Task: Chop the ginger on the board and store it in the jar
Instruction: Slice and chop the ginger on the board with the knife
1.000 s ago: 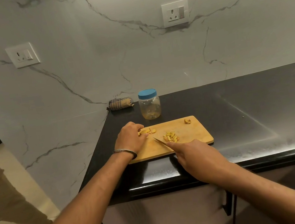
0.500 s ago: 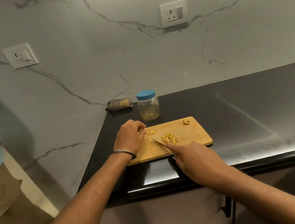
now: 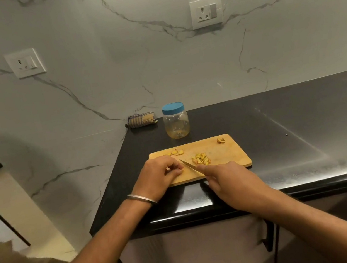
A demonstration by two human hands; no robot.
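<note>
Chopping step: my right hand (image 3: 229, 181) grips the knife (image 3: 191, 167), left hand (image 3: 161, 175) curls over a ginger piece I can't see, lidded jar (image 3: 175, 120) waiting, so next I'd slice beside those fingertips.

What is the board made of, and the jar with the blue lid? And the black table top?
The board looks like wood or bamboo: pale tan, matte, with faint grain. The jar seems to be clear plastic, since you can see through it; its blue lid looks like plastic too. The black countertop looks like polished stone, because it is glossy and reflects light.
</note>
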